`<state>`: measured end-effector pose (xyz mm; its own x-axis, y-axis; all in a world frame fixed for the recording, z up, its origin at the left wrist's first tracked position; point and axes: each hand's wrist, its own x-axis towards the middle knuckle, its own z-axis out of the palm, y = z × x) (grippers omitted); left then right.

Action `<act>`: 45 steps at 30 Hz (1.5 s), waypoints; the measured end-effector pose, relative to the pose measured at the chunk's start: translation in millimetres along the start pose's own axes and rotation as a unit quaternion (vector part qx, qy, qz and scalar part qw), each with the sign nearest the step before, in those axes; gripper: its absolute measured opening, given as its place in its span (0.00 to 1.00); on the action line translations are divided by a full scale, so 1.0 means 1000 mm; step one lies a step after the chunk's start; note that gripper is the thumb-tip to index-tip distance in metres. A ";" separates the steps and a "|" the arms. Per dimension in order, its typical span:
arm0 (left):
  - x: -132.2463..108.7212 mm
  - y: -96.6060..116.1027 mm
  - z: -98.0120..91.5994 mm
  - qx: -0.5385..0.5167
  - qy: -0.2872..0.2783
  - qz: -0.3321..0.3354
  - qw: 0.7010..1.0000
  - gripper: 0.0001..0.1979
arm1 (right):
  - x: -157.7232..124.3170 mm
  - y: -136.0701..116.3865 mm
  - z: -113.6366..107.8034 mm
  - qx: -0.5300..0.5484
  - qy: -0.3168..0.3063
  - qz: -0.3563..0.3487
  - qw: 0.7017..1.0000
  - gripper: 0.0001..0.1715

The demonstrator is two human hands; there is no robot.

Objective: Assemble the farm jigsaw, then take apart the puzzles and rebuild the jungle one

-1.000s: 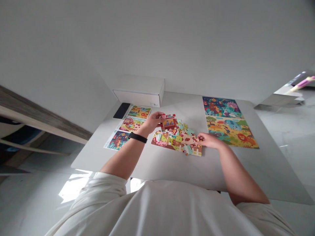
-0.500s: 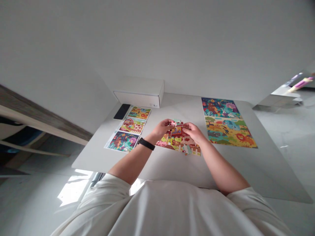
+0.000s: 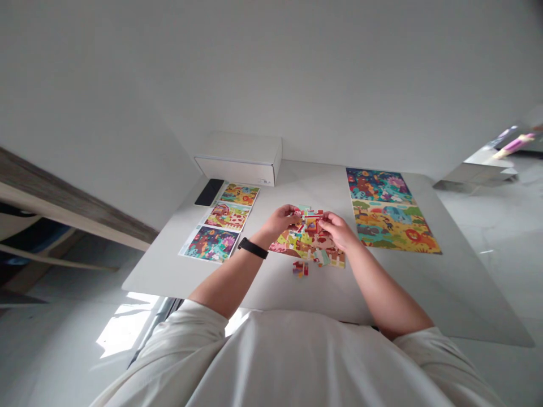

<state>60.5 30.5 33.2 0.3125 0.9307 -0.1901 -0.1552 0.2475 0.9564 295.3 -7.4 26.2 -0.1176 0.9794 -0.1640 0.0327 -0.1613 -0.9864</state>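
Above the partly assembled farm jigsaw puzzle, my left hand is closed in a pinch on red-and-white puzzle pieces. My right hand grips the right end of the same pieces between thumb and fingers. Both hands partly cover the upper part of the jigsaw. Just in front of its lower edge lies a small red and purple puzzle chunk, apart from my hands. A pale green loose piece rests on the lower right of the jigsaw.
Left on the table is a picture sheet with three scenes, beside a black phone. Behind them a white box stands by the wall. Two finished-looking puzzles, night and safari, lie to the right.
The red and purple chunk, seen between my hands before, now lies on the table in front of the jigsaw. My right hand has shifted slightly right, and both hands stay above the jigsaw.
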 end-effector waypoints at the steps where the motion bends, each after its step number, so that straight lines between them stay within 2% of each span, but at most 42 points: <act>1: 0.003 -0.001 0.002 0.013 0.021 -0.009 1.000 0.21 | 0.000 0.001 -0.001 -0.013 0.016 -0.018 1.000 0.30; 3: 0.007 -0.002 0.005 0.047 0.053 -0.027 0.997 0.18 | 0.003 0.003 -0.003 -0.037 0.057 -0.057 0.996 0.29; 5: 0.008 -0.003 0.007 0.123 0.079 -0.005 0.989 0.16 | 0.005 0.005 -0.005 -0.050 0.084 -0.072 0.993 0.29; 8: 0.004 -0.002 0.010 0.277 0.122 0.113 0.947 0.13 | 0.007 0.007 -0.005 -0.057 0.083 -0.057 0.993 0.30; 10: 0.000 -0.002 0.013 0.311 0.090 0.156 0.933 0.13 | 0.007 0.007 -0.003 -0.046 0.067 -0.049 0.995 0.29; 12: -0.002 -0.002 0.016 0.291 0.036 0.142 0.946 0.14 | 0.007 0.006 0.000 -0.030 0.040 -0.047 0.998 0.28; 14: -0.002 -0.003 0.017 0.257 0.017 0.119 0.959 0.16 | 0.007 0.005 0.003 -0.024 0.018 -0.045 0.999 0.28; 19: -0.001 -0.010 0.015 0.186 0.031 0.107 0.976 0.18 | 0.008 0.008 0.005 -0.041 -0.008 -0.043 0.998 0.29; 23: 0.000 -0.016 0.021 0.133 0.067 0.047 0.988 0.17 | 0.004 0.012 0.006 -0.125 -0.005 -0.091 0.988 0.28; 26: 0.001 -0.016 0.021 0.070 0.087 0.015 0.994 0.15 | -0.001 0.014 0.006 -0.194 -0.005 -0.110 0.975 0.31; 28: 0.001 -0.011 0.013 0.110 0.111 0.018 0.987 0.12 | -0.002 0.014 0.000 -0.236 -0.002 -0.104 0.966 0.31; 30: -0.001 -0.005 -0.001 0.241 0.134 0.036 0.960 0.08 | 0.000 0.013 -0.010 -0.298 0.012 -0.087 0.950 0.28; 31: -0.004 -0.003 -0.009 0.328 0.142 0.045 0.933 0.09 | 0.002 0.012 -0.016 -0.339 0.027 -0.083 0.937 0.25; 33: -0.009 0.001 -0.023 0.484 0.164 0.068 0.857 0.14 | 0.010 0.009 -0.027 -0.417 0.061 -0.089 0.902 0.19; 35: -0.013 0.000 -0.030 0.572 0.158 0.090 0.800 0.18 | 0.023 0.004 -0.032 -0.461 0.077 -0.099 0.879 0.18; 36: -0.015 -0.002 -0.029 0.590 0.134 0.105 0.789 0.19 | 0.031 0.001 -0.032 -0.469 0.072 -0.101 0.874 0.18; 38: -0.016 -0.009 -0.023 0.597 0.051 0.146 0.788 0.19 | 0.050 -0.006 -0.024 -0.476 0.046 -0.101 0.873 0.19; 41: -0.018 -0.021 -0.009 0.600 -0.064 0.207 0.770 0.20 | 0.083 -0.017 -0.002 -0.486 0.003 -0.104 0.868 0.23; 43: -0.021 -0.026 -0.003 0.626 -0.079 0.212 0.747 0.20 | 0.101 -0.023 0.013 -0.515 -0.028 -0.087 0.852 0.30; 45: -0.026 -0.029 -0.003 0.664 -0.038 0.188 0.723 0.21 | 0.116 -0.029 0.022 -0.553 -0.056 -0.062 0.829 0.35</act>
<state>54.2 -0.1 9.9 0.5411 0.8346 0.1033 0.7776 -0.5432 0.3167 259.0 108.3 35.0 -0.2768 0.9529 -0.1240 0.8961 0.2094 -0.3914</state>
